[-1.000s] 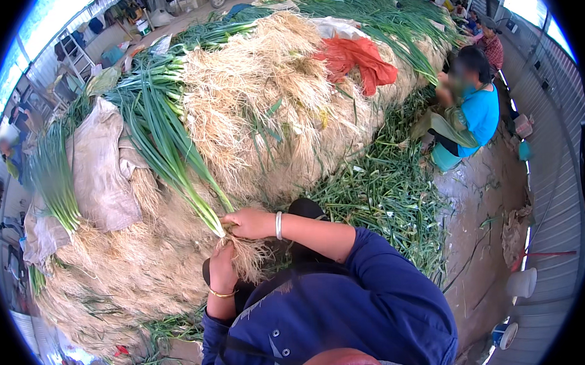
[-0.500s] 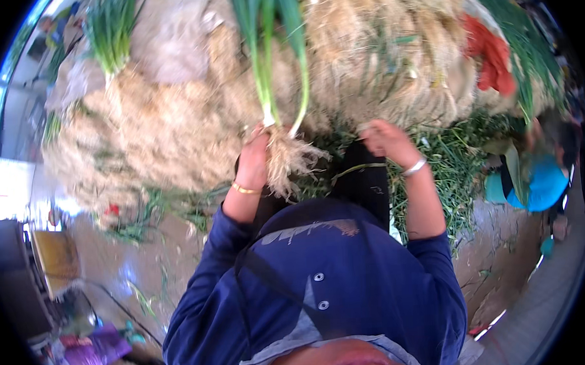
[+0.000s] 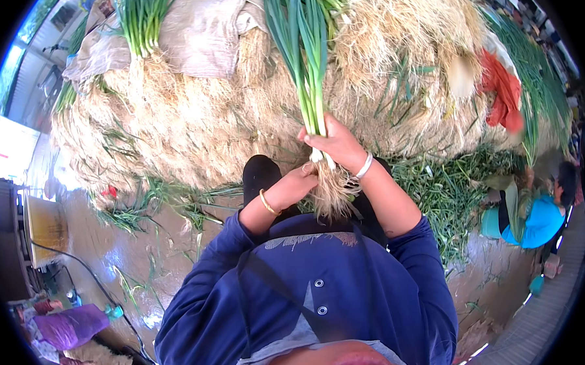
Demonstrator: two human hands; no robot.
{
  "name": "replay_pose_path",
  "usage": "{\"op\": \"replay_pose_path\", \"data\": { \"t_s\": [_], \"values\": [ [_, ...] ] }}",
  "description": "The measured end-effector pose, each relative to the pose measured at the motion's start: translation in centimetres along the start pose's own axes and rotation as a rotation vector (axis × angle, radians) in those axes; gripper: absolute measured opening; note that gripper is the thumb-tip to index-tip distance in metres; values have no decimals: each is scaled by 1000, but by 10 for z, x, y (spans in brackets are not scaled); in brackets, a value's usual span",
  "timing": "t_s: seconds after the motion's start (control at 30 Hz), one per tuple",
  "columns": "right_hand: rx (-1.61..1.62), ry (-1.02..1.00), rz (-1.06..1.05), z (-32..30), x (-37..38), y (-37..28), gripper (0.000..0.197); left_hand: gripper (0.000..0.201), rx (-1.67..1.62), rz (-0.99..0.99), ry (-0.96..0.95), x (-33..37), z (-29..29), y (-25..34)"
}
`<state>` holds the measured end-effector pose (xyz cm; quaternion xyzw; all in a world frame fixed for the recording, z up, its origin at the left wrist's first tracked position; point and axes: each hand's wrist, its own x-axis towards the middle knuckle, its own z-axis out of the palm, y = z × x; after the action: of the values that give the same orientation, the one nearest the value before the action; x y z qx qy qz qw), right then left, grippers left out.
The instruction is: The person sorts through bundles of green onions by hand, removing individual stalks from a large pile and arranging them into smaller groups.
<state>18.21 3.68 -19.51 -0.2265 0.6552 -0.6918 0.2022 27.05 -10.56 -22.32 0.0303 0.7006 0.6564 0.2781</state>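
A small bunch of green onions (image 3: 313, 97) stands upright in front of me, its dark green leaves pointing away and its pale roots (image 3: 332, 194) hanging toward my lap. My right hand (image 3: 338, 143), with a white bracelet at the wrist, is wrapped round the white lower stalks. Just below it, my left hand (image 3: 294, 187), with a gold bracelet, is closed at the left side of the bunch, where the roots begin. Its fingertips are partly hidden among the roots.
A long heap of green onions (image 3: 185, 125) lies across the front, roots facing me. A beige sack (image 3: 211, 36) and a red cloth (image 3: 499, 88) lie on it. Green trimmings (image 3: 437, 202) cover the floor at right. People (image 3: 539, 217) sit at right and lower left. A dark cable (image 3: 101, 275) crosses the wet floor.
My right hand has moved left from beside the bunch and closed round its stalks. My left hand has shifted down to the root end. The stalks, spread before, are now gathered together.
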Motion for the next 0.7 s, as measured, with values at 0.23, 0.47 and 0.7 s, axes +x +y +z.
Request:
{"op": "replay_pose_path", "data": {
  "t_s": [0.23, 0.47, 0.7],
  "values": [
    [-573, -86, -76, 40, 45, -31, 40, 49, -903, 341, 240, -27, -29, 24],
    [-1424, 606, -265, -70, 71, -21, 28, 13, -1059, 413, -1, -25, -43, 40],
    [-1364, 345, -620, -9, 1, -34, 8, 24, -1041, 258, 172, 10, -58, 39]
  ]
}}
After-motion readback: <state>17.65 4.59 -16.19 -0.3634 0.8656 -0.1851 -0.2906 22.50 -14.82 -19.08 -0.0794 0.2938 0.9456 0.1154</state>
